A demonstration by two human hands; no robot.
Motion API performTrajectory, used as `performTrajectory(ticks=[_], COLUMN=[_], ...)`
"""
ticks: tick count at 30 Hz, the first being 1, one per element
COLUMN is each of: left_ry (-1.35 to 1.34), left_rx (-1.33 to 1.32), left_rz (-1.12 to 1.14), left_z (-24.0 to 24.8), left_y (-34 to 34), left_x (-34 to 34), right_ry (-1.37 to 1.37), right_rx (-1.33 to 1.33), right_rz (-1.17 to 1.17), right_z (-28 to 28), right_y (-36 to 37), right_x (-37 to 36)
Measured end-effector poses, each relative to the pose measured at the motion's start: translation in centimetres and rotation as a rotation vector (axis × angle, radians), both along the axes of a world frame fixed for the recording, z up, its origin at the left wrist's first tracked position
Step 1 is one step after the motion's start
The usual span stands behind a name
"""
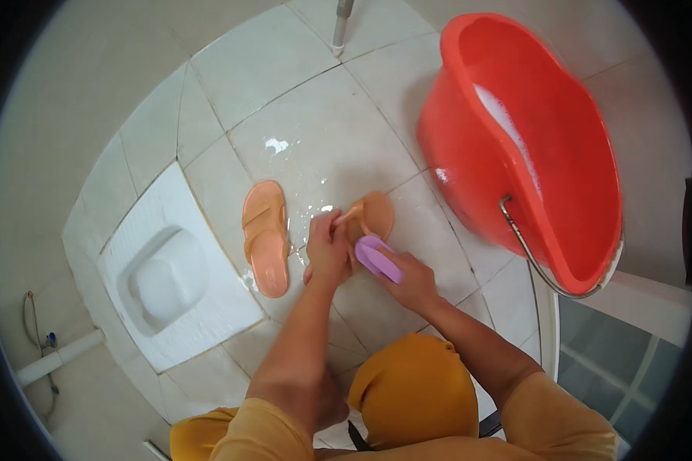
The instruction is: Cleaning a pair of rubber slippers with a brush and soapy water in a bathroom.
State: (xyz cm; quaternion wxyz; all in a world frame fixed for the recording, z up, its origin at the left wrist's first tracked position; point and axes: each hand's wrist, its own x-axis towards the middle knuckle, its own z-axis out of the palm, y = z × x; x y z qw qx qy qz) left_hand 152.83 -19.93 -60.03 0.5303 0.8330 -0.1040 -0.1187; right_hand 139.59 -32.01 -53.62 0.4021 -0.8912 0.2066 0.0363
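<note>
An orange slipper (378, 212) is tilted up off the tiles, gripped by my left hand (327, 247), whose fingers close round its strap side. In my right hand (410, 283) is a purple scrubbing brush (377, 257), held against or just over the slipper's near part; its bristles are hidden. A matching orange slipper (267, 247) lies flat on the floor, left of my left hand, sole down, with its straps on top.
A red bucket (469, 177) with a metal handle and suds inside stands at the right. At the left, a white squat toilet (223, 307) is set into the wet tiled floor (315, 131). A grey pole (341, 27) stands at the back, a hose (34, 330) hangs at far left.
</note>
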Motion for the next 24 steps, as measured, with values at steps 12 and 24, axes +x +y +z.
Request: performTrajectory(ticks=[12,24], left_ry=[-0.036,-0.258], left_rx=[0.017,0.287], left_rz=[0.022,-0.624], left_z=[0.8,3.0], left_y=[-1.5,4.0], left_x=[-2.9,-3.2], right_ry=[0.106,0.295], right_rx=[-0.103,0.033], right_rz=[0.064,0.05], right_z=[1.8,2.8], right_y=[-0.9,-2.4], right_x=[2.4,-1.9])
